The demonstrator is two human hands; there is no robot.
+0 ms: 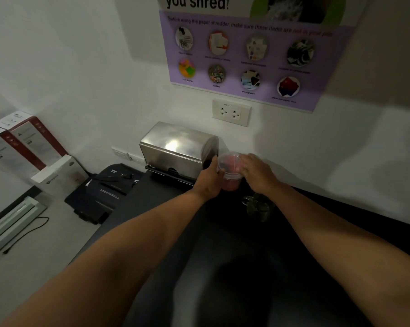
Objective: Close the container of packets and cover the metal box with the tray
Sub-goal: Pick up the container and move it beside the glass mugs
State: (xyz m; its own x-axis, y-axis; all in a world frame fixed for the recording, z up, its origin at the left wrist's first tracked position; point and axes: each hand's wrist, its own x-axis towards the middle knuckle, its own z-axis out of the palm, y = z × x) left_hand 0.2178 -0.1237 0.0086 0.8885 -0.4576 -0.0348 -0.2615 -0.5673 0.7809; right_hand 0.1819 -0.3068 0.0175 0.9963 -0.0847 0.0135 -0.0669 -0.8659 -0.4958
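- Landmark: the metal box (179, 151), shiny steel, standing at the back of the dark table (166, 244) against the wall, with a black tray (168, 177) under its front edge.
- My left hand (209, 179), just right of the metal box: fingers wrapped round the container (229, 172) to steady it while the top goes on.
- Container: touching or nearly touching the metal box's right end. Small clear plastic tub, round, reddish contents inside; packets too blurred to make out singly.
- Lid (229, 160): clear, sits on the tub's mouth; whether it is snapped down I cannot tell.
- My right hand (254, 172), further right of the metal box: fingers spread flat over the lid's edge, likely pressing it home.
- Glass mug (258, 206), nearer me than the metal box, under my right forearm — mind it.
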